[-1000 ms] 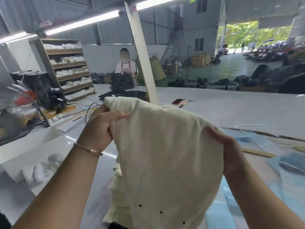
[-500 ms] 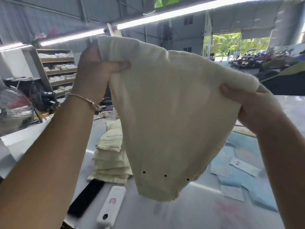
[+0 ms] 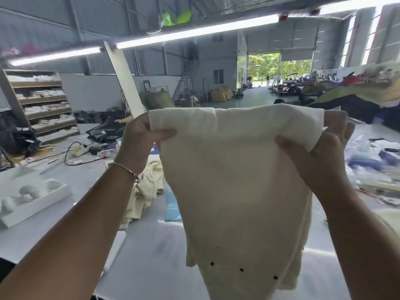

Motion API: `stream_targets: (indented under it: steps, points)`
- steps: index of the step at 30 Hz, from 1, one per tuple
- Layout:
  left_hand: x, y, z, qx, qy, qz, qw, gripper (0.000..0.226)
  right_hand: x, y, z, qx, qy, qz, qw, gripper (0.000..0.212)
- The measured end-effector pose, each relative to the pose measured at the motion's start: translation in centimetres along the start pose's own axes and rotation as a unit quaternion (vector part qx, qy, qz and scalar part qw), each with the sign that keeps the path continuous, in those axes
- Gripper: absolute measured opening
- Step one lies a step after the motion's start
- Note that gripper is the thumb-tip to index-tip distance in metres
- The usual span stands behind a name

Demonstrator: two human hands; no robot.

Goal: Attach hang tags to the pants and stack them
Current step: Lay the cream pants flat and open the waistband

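One pair of cream pants (image 3: 236, 191) hangs in the air over the table (image 3: 151, 256), stretched between two raised hands. The left hand (image 3: 138, 139) pinches the top left corner, thumb in front, with one bracelet (image 3: 125, 171) on its wrist. The right hand (image 3: 324, 152) grips the folded top right corner, thumb in front and fingers behind. Three dark studs (image 3: 241, 270) line the hanging lower edge. One heap of cream pants (image 3: 145, 191) lies on the table, left of and behind the held pair.

Two hands (image 3: 138, 139) (image 3: 322, 154), one held pants (image 3: 236, 180), three dark studs (image 3: 241, 270).
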State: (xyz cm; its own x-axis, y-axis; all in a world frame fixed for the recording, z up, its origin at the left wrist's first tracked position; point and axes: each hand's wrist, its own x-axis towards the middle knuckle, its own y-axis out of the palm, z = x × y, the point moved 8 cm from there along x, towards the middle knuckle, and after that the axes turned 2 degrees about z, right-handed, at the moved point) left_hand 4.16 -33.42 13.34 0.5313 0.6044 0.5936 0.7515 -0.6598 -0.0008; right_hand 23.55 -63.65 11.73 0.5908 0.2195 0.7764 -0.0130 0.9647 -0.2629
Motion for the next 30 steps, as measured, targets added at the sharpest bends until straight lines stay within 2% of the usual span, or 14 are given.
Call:
stream_targets:
  steps: [3, 4, 6, 7, 9, 11, 13, 15, 16, 18, 20, 21, 26, 30]
  points:
    - [-0.3, 1.1, 0.9, -0.035, -0.030, 0.047, 0.998, 0.031, -0.7, -1.5, -0.3, -0.046, -0.016, -0.022, 0.999, 0.046]
    - [-0.4, 1.4, 1.2, -0.046, -0.041, 0.072, 0.995, 0.031, -0.9, -1.4, -0.8, -0.012, 0.002, 0.003, 1.000, 0.043]
    - [-0.6, 1.7, 2.3, -0.034, -0.075, 0.091, 0.992, 0.033, -1.2, -0.5, -1.8, 0.104, 0.074, 0.067, 0.990, 0.014]
    - [-0.6, 1.3, 2.9, -0.001, -0.099, 0.060, 0.993, 0.031, -1.5, -0.1, -1.9, 0.152, 0.099, 0.082, 0.980, 0.010]
    - [-0.7, -0.5, 3.0, 0.115, -0.112, -0.080, 0.984, 0.029, -1.8, 0.3, -2.1, 0.197, 0.114, 0.085, 0.970, 0.026]
    - [-1.2, 0.0, 0.6, 0.209, -0.015, -0.144, 0.967, 0.042, -2.1, 1.0, -1.5, 0.214, 0.108, 0.101, 0.966, 0.029]
    - [-1.6, 4.7, -1.1, 0.257, 0.066, -0.008, 0.964, 0.072, -2.3, 1.7, -1.1, 0.212, 0.103, 0.120, 0.964, 0.023]
    - [-2.9, 10.7, -0.4, 0.321, 0.049, 0.191, 0.926, 0.100, -2.4, 2.1, -0.8, 0.204, 0.103, 0.146, 0.963, 0.019]
    - [-3.9, 13.1, 0.3, 0.359, 0.031, 0.269, 0.893, 0.100, -2.5, 2.0, -0.6, 0.205, 0.100, 0.158, 0.961, 0.020]
    - [-5.3, 16.3, 1.5, 0.415, 0.019, 0.356, 0.837, 0.068, -2.5, 1.4, -0.4, 0.201, 0.088, 0.172, 0.960, 0.024]
    - [-6.0, 17.5, 2.4, 0.371, -0.018, 0.390, 0.842, 0.028, -2.5, 0.2, -0.9, 0.187, 0.085, 0.176, 0.963, 0.019]
    - [-6.3, 17.9, 3.0, 0.316, -0.059, 0.405, 0.856, 0.023, -2.4, -0.6, -1.6, 0.175, 0.091, 0.170, 0.966, 0.015]
    - [-8.7, 21.4, 5.3, 0.080, -0.226, 0.419, 0.876, 0.028, -1.8, -5.3, -5.2, -0.063, 0.104, 0.038, 0.992, 0.012]
    - [-9.3, 24.0, 6.2, -0.005, -0.293, 0.395, 0.871, 0.024, -4.7, -6.5, -6.7, -0.185, 0.108, -0.015, 0.977, 0.041]
